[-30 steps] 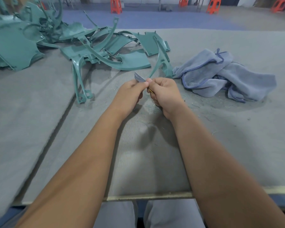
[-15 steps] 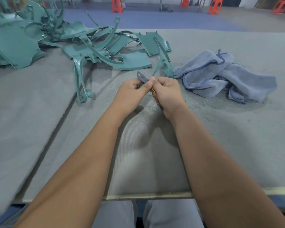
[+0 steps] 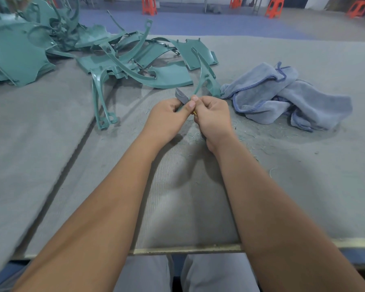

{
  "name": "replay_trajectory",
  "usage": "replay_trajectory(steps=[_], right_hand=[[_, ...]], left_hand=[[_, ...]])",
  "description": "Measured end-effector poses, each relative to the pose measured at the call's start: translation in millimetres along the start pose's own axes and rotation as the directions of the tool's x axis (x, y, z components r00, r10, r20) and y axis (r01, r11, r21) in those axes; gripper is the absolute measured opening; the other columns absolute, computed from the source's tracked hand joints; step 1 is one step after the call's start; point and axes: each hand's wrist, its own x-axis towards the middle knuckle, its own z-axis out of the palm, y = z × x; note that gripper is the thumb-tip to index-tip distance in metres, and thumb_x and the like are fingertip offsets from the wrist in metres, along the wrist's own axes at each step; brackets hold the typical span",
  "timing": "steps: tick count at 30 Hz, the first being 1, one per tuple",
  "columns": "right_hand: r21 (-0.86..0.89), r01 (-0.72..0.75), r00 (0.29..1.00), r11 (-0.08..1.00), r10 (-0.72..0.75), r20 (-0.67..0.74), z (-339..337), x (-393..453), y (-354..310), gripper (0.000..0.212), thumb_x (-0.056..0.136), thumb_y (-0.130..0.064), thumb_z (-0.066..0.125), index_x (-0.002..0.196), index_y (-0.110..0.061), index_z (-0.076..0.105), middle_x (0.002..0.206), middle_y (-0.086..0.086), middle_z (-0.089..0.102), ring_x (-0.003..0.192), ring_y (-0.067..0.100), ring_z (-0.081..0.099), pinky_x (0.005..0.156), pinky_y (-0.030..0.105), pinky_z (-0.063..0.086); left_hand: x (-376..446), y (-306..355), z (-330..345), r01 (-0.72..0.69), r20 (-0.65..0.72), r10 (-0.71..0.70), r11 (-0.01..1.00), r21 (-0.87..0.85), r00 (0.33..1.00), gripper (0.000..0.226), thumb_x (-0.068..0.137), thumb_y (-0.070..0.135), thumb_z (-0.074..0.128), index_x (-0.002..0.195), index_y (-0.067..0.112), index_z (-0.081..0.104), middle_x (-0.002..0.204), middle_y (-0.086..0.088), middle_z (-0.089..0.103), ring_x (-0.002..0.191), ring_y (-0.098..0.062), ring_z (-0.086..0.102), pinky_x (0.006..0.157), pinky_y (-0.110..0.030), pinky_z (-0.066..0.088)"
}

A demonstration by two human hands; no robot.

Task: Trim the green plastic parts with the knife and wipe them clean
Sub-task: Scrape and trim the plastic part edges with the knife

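Green curved strip (image 3: 202, 76) runs away from both hands, near end pinched in left hand (image 3: 167, 116), right hand (image 3: 213, 119) clamped on knife (image 3: 182, 96), blade across it

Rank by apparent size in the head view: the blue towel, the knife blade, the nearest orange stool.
1. Blue towel, by far the largest.
2. Orange stool, small, but far off, so truly bigger.
3. Knife blade, only partly showing above the hands.

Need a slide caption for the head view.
Both hands work a knife along a thin green strip, cloth nearby.
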Motion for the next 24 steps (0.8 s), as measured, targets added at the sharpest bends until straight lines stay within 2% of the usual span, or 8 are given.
replay_trajectory(steps=[4, 8, 10, 13, 17, 19, 21, 24], right_hand=[[0.019, 0.0, 1.0, 1.0, 0.0, -0.031, 1.1, -1.2, -0.8, 0.044, 0.097, -0.016, 0.054, 0.053, -0.019, 0.05, 0.038, -0.012, 0.03, 0.038, 0.004, 0.02, 0.037, 0.017, 0.019], [-0.046, 0.032, 0.996, 0.998, -0.035, -0.08, 2.9, -1.3, -0.2, 0.048, 0.096, -0.016, 0.055, 0.05, -0.02, 0.043, 0.042, -0.012, 0.032, 0.043, 0.004, 0.023, 0.045, 0.021, 0.023], [-0.075, 0.057, 0.993, 0.996, -0.065, -0.103, 3.6, -1.4, 0.8, 0.05, 0.096, -0.015, 0.055, 0.05, -0.021, 0.037, 0.047, -0.008, 0.03, 0.045, 0.005, 0.022, 0.046, 0.024, 0.021], [-0.1, 0.075, 0.989, 0.992, -0.086, -0.116, 4.4, -0.3, 2.9, 0.049, 0.096, -0.015, 0.055, 0.052, -0.021, 0.034, 0.047, -0.009, 0.028, 0.045, 0.005, 0.021, 0.047, 0.026, 0.021], [-0.115, 0.082, 0.988, 0.99, -0.096, -0.122, 4.8, 1.0, 5.2, 0.049, 0.095, -0.015, 0.055, 0.051, -0.022, 0.033, 0.042, -0.015, 0.026, 0.044, 0.004, 0.02, 0.047, 0.027, 0.02], [-0.129, 0.086, 0.988, 0.988, -0.101, -0.116, 5.0, 1.2, 5.3, 0.05, 0.095, -0.015, 0.055, 0.05, -0.023, 0.033, 0.04, -0.015, 0.026, 0.045, 0.004, 0.021, 0.048, 0.027, 0.021], [-0.153, 0.074, 0.983, 0.985, -0.098, -0.155, 3.8, 2.4, 3.8, 0.05, 0.096, -0.017, 0.054, 0.049, -0.023, 0.036, 0.041, -0.015, 0.03, 0.047, 0.004, 0.025, 0.051, 0.027, 0.024], [-0.099, 0.046, 0.946, 0.994, -0.075, -0.316, -3.6, 11.1, 4.7, 0.046, 0.098, -0.019, 0.052, 0.054, -0.021, 0.037, 0.053, -0.004, 0.036, 0.058, 0.015, 0.032, 0.058, 0.029, 0.029]], left_hand=[[-0.1, -0.3, 0.9, 0.003, 0.007, -0.003, 1.0, 0.019, 1.0, 0.021, 0.096, 0.042, 0.056, 0.085, 0.034, 0.071, 0.068, 0.014, 0.065, 0.059, 0.005, 0.05, 0.053, -0.008, 0.036], [0.1, -0.7, 1.0, 0.011, 0.016, -0.011, 1.0, 0.017, 1.0, 0.024, 0.097, 0.042, 0.054, 0.093, 0.028, 0.073, 0.085, 0.007, 0.073, 0.073, 0.0, 0.058, 0.063, -0.011, 0.04], [0.3, -0.7, 1.9, 0.018, 0.019, -0.019, 0.999, 0.031, 1.0, 0.031, 0.097, 0.044, 0.053, 0.097, 0.021, 0.074, 0.092, -0.007, 0.073, 0.08, -0.009, 0.059, 0.07, -0.023, 0.042], [1.0, 0.0, 1.5, 0.018, 0.019, -0.02, 0.997, 0.072, 1.0, 0.038, 0.097, 0.046, 0.052, 0.098, 0.014, 0.073, 0.087, -0.019, 0.066, 0.073, -0.013, 0.05, 0.064, -0.028, 0.035], [1.7, 1.1, 0.4, 0.036, 0.005, -0.037, 0.991, 0.129, 0.999, 0.053, 0.097, 0.048, 0.051, 0.099, -0.003, 0.066, 0.07, -0.008, 0.042, 0.057, -0.01, 0.034, 0.052, -0.027, 0.024], [1.8, 1.7, 1.4, 0.052, 0.003, -0.053, 0.99, 0.134, 0.999, 0.055, 0.096, 0.049, 0.052, 0.09, -0.005, 0.062, 0.065, -0.005, 0.038, 0.053, -0.011, 0.03, 0.051, -0.028, 0.022], [0.5, 2.1, 2.0, 0.063, -0.013, -0.062, 0.989, 0.131, 0.998, 0.053, 0.094, 0.05, 0.055, 0.067, 0.005, 0.047, 0.054, 0.003, 0.032, 0.045, -0.01, 0.028, 0.048, -0.028, 0.025], [-4.7, 0.0, -0.4, 0.033, -0.04, -0.025, 0.978, 0.204, 0.999, 0.057, 0.088, 0.053, 0.063, 0.057, 0.017, 0.03, 0.046, 0.008, 0.025, 0.04, -0.009, 0.025, 0.042, -0.024, 0.02]])
